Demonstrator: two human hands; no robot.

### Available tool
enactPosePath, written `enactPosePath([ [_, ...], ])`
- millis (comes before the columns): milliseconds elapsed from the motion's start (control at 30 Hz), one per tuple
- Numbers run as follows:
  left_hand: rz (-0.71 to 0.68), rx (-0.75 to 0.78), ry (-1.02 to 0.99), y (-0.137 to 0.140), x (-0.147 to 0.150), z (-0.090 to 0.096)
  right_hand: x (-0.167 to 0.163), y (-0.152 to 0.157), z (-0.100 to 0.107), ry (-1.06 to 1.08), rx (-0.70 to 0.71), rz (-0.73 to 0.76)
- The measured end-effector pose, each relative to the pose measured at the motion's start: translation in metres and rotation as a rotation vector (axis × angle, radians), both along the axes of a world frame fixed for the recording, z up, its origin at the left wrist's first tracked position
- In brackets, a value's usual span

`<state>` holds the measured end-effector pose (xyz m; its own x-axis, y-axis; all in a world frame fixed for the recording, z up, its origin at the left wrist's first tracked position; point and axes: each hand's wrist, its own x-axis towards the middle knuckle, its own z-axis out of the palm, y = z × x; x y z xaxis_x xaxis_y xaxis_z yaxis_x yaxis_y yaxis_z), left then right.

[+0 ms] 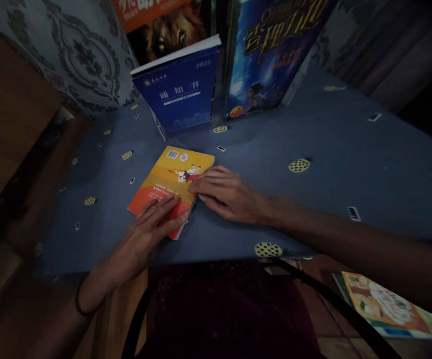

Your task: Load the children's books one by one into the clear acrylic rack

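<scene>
A small paperback book (171,169) with a yellow and orange cover lies closed at an angle on the table. Barcode and printed figures show on its upper face, and the lettering there is upside down to me. My left hand (152,227) rests on the book's lower part, fingers laid out over the cover and thumb near the lower right edge. At the right edge, my right hand (234,194) has its fingers bent together over the cover, closed on that side. The fingertips' exact hold is partly hidden.
A blue booklet (182,97) stands upright behind the book. Beside it stand a dark blue book (268,60) and an orange book (163,30) with an animal's face. The pineapple-print tablecloth (331,164) covers the table. Colourful books (388,304) lie lower right, below the table edge.
</scene>
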<state>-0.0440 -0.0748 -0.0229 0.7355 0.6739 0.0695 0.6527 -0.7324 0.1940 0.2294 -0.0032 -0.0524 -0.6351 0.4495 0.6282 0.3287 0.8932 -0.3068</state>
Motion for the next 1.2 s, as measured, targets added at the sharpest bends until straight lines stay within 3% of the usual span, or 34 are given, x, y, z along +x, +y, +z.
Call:
enactPosePath([
  [200, 0.023, -0.09, -0.087, -0.01, -0.019, 0.015, -0.01, -0.021, 0.003, -0.207, 0.084, 0.099],
  [300, 0.192, -0.084, -0.109, 0.001, -0.033, 0.02, -0.013, -0.03, 0.002, -0.271, 0.062, 0.069],
  [433, 0.439, -0.072, -0.089, 0.018, -0.043, 0.015, -0.012, -0.039, 0.0, -0.287, 0.011, 0.031],
  [533, 0.445, -0.094, -0.128, 0.024, -0.041, 0.01, -0.011, -0.042, -0.001, -0.298, -0.008, 0.026],
  [667, 0.504, -0.152, -0.323, 0.028, -0.039, 0.005, -0.01, -0.044, 0.001, -0.315, -0.05, 0.035],
  [800, 0.62, -0.352, -0.554, 0.034, -0.044, 0.006, -0.008, -0.046, 0.007, -0.331, -0.114, 0.024],
  [1000, 0.815, -0.621, -0.834, 0.024, -0.034, 0.024, 0.002, -0.048, 0.012, -0.357, -0.18, 0.074],
  [1200, 0.829, -1.05, -1.168, 0.018, -0.011, 0.035, 0.017, -0.05, 0.013, -0.345, -0.22, 0.109],
])
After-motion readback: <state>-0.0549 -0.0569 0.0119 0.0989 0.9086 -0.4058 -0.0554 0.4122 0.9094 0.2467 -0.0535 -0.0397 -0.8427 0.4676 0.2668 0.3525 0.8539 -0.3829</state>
